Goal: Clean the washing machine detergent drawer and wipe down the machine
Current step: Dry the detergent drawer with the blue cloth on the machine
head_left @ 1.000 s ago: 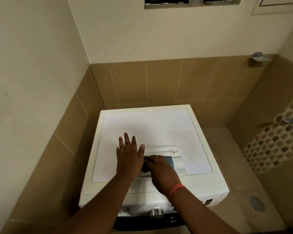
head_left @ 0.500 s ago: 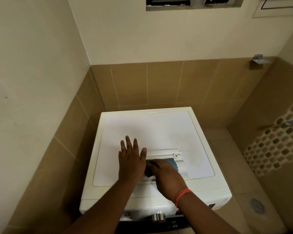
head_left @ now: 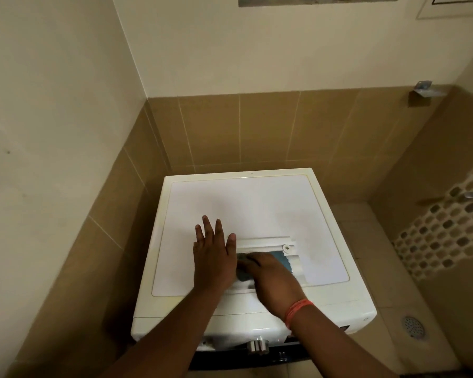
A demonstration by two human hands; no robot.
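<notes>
On top of the washing machine [head_left: 230,203] we see the detergent drawer [head_left: 268,242] lying flat, pulled right out of its slot and parked on the lid, probably so both hands can get at it at a workable height. Left hand [head_left: 213,257] is spread flat, fingers straight, palm down on the lid at the drawer's left end; we read that as bracing so the drawer doesn't skid while it's scrubbed. It holds nothing. Right hand [head_left: 271,276] lies over the drawer's near half, fingers bent down over a blue cloth [head_left: 283,259], pressing it into the drawer; exactly how tight the fingers curl we can't tell, since the back of the hand hides them. An orange wristband [head_left: 298,309] sits on that wrist.

Drawer relative to the hands: directly under the right hand, touching or just beside the left thumb, with its far rail and a small round white cap [head_left: 286,248] still showing past the fingers. The cloth pokes out on the right side of the hand. The machine's control knob [head_left: 257,346] sits below on the front panel, near the right forearm. A floor drain [head_left: 414,326] lies off to the right.
</notes>
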